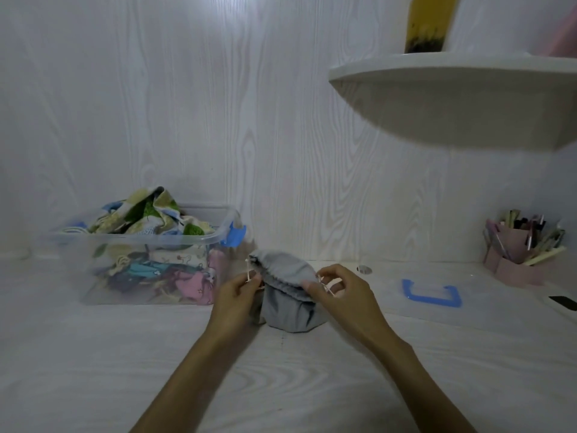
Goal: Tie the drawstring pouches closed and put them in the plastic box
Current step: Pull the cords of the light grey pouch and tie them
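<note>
1. A grey pouch (288, 295) stands upright on the desk (312, 385), front and centre, just right of the plastic box (140, 267). Its neck is half gathered and the top flops back toward the wall.
2. The left hand (239, 296) is at the pouch's left side, its fingers pinched on a pale cord (249, 273) that comes out of the neck there. The grip looks narrow and tight.
3. The right hand (340, 292) is at the right side, thumb and forefinger nipped on the other cord end (326, 287), the remaining fingers loosely curled behind.
4. My reading is that the two hands sit on opposite sides so the cords can be pulled apart, which would cinch the neck. The pouch rests on the desk, probably so its base stays put while the cords take the pull.
5. The neck is not yet closed and I see no knot. I take this as the drawing-shut stage, with tying to come.
6. The box is open and already holds a heap of patterned pouches (146, 218), some mounded above the rim. It is near the left hand, so the drop-in would be a short reach. A blue latch (234, 234) sits at its right end.
7. The clear lid with a blue handle (432, 295) lies flat on the desk to the right, out of the way.
8. A pink pen holder (518, 254) stands at the far right, and a shelf (452, 98) overhangs it.
</note>
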